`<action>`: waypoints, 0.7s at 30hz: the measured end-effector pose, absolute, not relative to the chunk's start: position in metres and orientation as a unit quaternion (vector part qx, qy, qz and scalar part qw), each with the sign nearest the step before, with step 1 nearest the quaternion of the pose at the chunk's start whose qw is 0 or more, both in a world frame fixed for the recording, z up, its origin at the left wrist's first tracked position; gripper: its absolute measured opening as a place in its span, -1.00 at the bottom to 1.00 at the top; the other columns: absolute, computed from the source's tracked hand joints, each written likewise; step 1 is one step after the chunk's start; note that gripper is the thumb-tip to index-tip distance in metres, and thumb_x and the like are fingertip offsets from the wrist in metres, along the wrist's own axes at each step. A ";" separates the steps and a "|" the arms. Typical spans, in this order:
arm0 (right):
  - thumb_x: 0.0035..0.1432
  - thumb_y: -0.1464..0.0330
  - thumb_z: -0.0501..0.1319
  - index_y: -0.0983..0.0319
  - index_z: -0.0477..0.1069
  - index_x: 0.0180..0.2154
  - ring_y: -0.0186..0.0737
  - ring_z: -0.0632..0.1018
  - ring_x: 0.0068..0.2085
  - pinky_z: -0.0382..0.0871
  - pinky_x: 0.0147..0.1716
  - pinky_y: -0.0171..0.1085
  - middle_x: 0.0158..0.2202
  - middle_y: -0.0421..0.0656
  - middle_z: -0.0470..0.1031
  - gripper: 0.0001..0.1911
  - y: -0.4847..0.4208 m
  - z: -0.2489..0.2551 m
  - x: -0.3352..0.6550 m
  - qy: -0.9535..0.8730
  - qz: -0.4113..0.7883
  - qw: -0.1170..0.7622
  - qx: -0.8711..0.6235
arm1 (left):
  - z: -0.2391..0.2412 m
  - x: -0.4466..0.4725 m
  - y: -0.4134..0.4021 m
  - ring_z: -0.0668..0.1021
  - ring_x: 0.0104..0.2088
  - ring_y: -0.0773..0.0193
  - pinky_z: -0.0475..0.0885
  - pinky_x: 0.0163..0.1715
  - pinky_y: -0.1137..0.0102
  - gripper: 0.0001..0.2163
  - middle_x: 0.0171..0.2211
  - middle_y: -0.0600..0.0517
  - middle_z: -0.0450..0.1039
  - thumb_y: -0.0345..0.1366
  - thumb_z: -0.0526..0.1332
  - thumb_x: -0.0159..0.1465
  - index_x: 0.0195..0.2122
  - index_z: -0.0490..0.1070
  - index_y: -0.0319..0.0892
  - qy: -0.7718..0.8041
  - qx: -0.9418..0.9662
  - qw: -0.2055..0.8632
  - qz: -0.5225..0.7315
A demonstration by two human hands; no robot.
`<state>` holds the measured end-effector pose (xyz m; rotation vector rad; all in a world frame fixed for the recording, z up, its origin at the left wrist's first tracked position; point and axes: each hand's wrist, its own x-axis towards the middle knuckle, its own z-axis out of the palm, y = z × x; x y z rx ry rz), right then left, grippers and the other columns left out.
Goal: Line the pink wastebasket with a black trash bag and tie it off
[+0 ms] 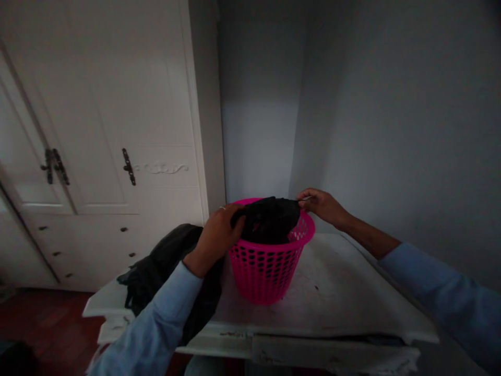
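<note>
A pink perforated basket stands upright on a worn white table. Black plastic bag material fills its upper part, bunched just inside and above the rim. At the basket's left rim, my left hand has its fingers closed on the bag's near-left edge. My right hand, over the far-right rim, pinches the bag's right corner between thumb and fingers. Dark holes in the basket wall show the bag hanging down inside. The bag's lower end is hidden by the basket.
Another heap of black plastic lies on the table's left side, partly behind my left forearm. The white table has a chipped front edge. A white wardrobe stands behind at left, and grey walls meet behind the basket.
</note>
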<state>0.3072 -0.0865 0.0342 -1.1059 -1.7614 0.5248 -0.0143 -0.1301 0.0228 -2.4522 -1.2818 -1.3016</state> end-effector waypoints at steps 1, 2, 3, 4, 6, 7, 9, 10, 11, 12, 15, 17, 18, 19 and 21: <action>-0.01 0.08 0.35 0.23 0.52 -0.17 -0.27 0.48 -0.42 0.40 -0.38 -0.21 -0.32 -0.11 0.55 -0.56 -0.090 0.036 0.303 -0.732 0.180 0.481 -0.448 | 0.024 -0.013 -0.127 0.60 0.04 0.03 0.48 0.11 0.09 -0.63 0.04 -0.22 0.57 -0.35 0.14 0.29 0.11 0.45 -0.28 -0.385 -0.818 0.054 -0.424; 0.05 0.08 0.32 0.23 0.51 -0.10 -0.28 0.47 -0.43 0.40 -0.38 -0.21 -0.24 -0.08 0.55 -0.55 -0.095 0.039 0.297 -0.744 0.133 0.484 -0.440 | 0.028 -0.012 -0.124 0.54 0.14 0.02 0.43 0.18 0.06 -0.56 0.12 -0.25 0.51 -0.35 0.15 0.28 0.19 0.37 -0.31 -0.348 -0.836 0.064 -0.420; 0.11 0.09 0.28 0.23 0.52 -0.05 -0.29 0.45 -0.42 0.40 -0.37 -0.21 -0.18 -0.05 0.54 -0.55 -0.101 0.043 0.290 -0.759 0.080 0.483 -0.429 | 0.032 -0.010 -0.120 0.48 0.21 0.02 0.38 0.23 0.04 -0.50 0.18 -0.27 0.46 -0.35 0.15 0.26 0.24 0.31 -0.31 -0.311 -0.854 0.071 -0.411; 0.17 0.10 0.24 0.23 0.53 -0.02 -0.30 0.45 -0.41 0.40 -0.34 -0.20 -0.13 -0.04 0.53 -0.56 -0.106 0.047 0.283 -0.774 0.031 0.474 -0.418 | 0.038 -0.008 -0.117 0.44 0.25 0.02 0.35 0.27 0.03 -0.48 0.22 -0.27 0.43 -0.35 0.16 0.25 0.27 0.29 -0.30 -0.277 -0.872 0.074 -0.396; 0.24 0.09 0.21 0.20 0.55 0.02 -0.28 0.45 -0.38 0.41 -0.30 -0.19 -0.11 -0.03 0.52 -0.56 -0.116 0.056 0.269 -0.807 -0.031 0.430 -0.404 | 0.050 -0.003 -0.111 0.46 0.23 0.05 0.33 0.27 0.05 -0.50 0.21 -0.21 0.46 -0.33 0.18 0.26 0.25 0.32 -0.22 -0.227 -0.907 0.068 -0.349; 0.23 0.08 0.23 0.19 0.55 0.03 -0.25 0.47 -0.35 0.41 -0.29 -0.20 -0.13 -0.04 0.53 -0.55 -0.119 0.059 0.264 -0.826 -0.038 0.394 -0.400 | 0.055 0.000 -0.109 0.51 0.18 0.06 0.36 0.24 0.06 -0.54 0.16 -0.17 0.51 -0.31 0.18 0.27 0.22 0.37 -0.19 -0.216 -0.920 0.065 -0.320; 0.21 0.09 0.28 0.16 0.58 0.00 -0.20 0.51 -0.30 0.39 -0.29 -0.22 -0.21 -0.08 0.55 -0.59 -0.122 0.064 0.257 -0.863 -0.024 0.318 -0.393 | 0.063 0.005 -0.108 0.59 0.03 0.07 0.42 0.14 0.09 -0.65 0.01 -0.12 0.61 -0.30 0.16 0.31 0.10 0.48 -0.15 -0.227 -0.931 0.068 -0.278; 0.21 0.11 0.29 0.15 0.60 -0.05 -0.19 0.52 -0.29 0.38 -0.30 -0.23 -0.26 -0.10 0.56 -0.64 -0.121 0.065 0.256 -0.875 -0.018 0.292 -0.386 | 0.064 0.006 -0.109 0.60 -0.03 0.08 0.44 0.09 0.11 -0.70 -0.07 -0.11 0.64 -0.31 0.14 0.32 0.02 0.53 -0.15 -0.247 -0.926 0.075 -0.275; 0.22 0.14 0.28 0.15 0.61 -0.11 -0.19 0.53 -0.29 0.37 -0.30 -0.24 -0.30 -0.12 0.56 -0.70 -0.120 0.065 0.257 -0.882 -0.014 0.281 -0.377 | 0.065 0.005 -0.110 0.61 -0.08 0.08 0.45 0.05 0.12 -0.74 -0.14 -0.11 0.65 -0.32 0.12 0.33 -0.06 0.56 -0.17 -0.272 -0.915 0.081 -0.287; 0.25 0.16 0.25 0.16 0.62 -0.17 -0.20 0.53 -0.30 0.36 -0.31 -0.24 -0.33 -0.13 0.55 -0.74 -0.118 0.065 0.261 -0.884 -0.014 0.288 -0.369 | 0.064 0.003 -0.111 0.60 -0.12 0.08 0.46 0.00 0.13 -0.76 -0.19 -0.11 0.65 -0.33 0.12 0.32 -0.15 0.58 -0.19 -0.301 -0.897 0.081 -0.314; 0.25 0.20 0.22 0.20 0.60 -0.27 -0.22 0.53 -0.33 0.35 -0.31 -0.23 -0.32 -0.12 0.55 -0.75 -0.114 0.062 0.279 -0.844 -0.024 0.380 -0.377 | 0.052 -0.012 -0.116 0.58 -0.30 0.16 0.48 -0.19 0.23 -0.77 -0.38 -0.04 0.58 -0.25 0.11 0.32 -0.36 0.52 -0.20 -0.393 -0.813 0.012 -0.429; 0.20 0.19 0.24 0.21 0.57 -0.29 -0.23 0.50 -0.38 0.35 -0.36 -0.22 -0.36 -0.12 0.54 -0.76 -0.114 0.059 0.294 -0.798 -0.019 0.433 -0.420 | 0.041 -0.026 -0.118 0.57 -0.36 0.19 0.49 -0.27 0.27 -0.73 -0.43 0.00 0.54 -0.17 0.10 0.33 -0.39 0.50 -0.19 -0.429 -0.761 -0.049 -0.484; 0.17 0.18 0.25 0.22 0.56 -0.27 -0.24 0.48 -0.42 0.35 -0.39 -0.22 -0.40 -0.14 0.52 -0.75 -0.115 0.057 0.301 -0.779 -0.004 0.442 -0.444 | 0.035 -0.032 -0.118 0.58 -0.33 0.18 0.50 -0.24 0.26 -0.72 -0.39 -0.02 0.56 -0.15 0.09 0.34 -0.33 0.51 -0.19 -0.428 -0.750 -0.062 -0.501; 0.15 0.17 0.25 0.22 0.56 -0.23 -0.23 0.47 -0.45 0.36 -0.40 -0.20 -0.43 -0.15 0.51 -0.73 -0.117 0.056 0.306 -0.768 0.013 0.443 -0.462 | 0.030 -0.037 -0.119 0.60 -0.24 0.16 0.52 -0.17 0.23 -0.72 -0.28 -0.06 0.59 -0.15 0.08 0.35 -0.20 0.52 -0.20 -0.414 -0.751 -0.058 -0.510; 0.13 0.18 0.26 0.21 0.54 -0.09 -0.16 0.54 -0.36 0.45 -0.32 -0.14 -0.36 -0.12 0.55 -0.65 -0.123 0.056 0.310 -0.772 0.032 0.435 -0.463 | 0.026 -0.040 -0.121 0.56 0.06 0.07 0.48 0.06 0.12 -0.61 0.05 -0.20 0.52 -0.20 0.08 0.34 0.14 0.39 -0.23 -0.359 -0.785 -0.008 -0.505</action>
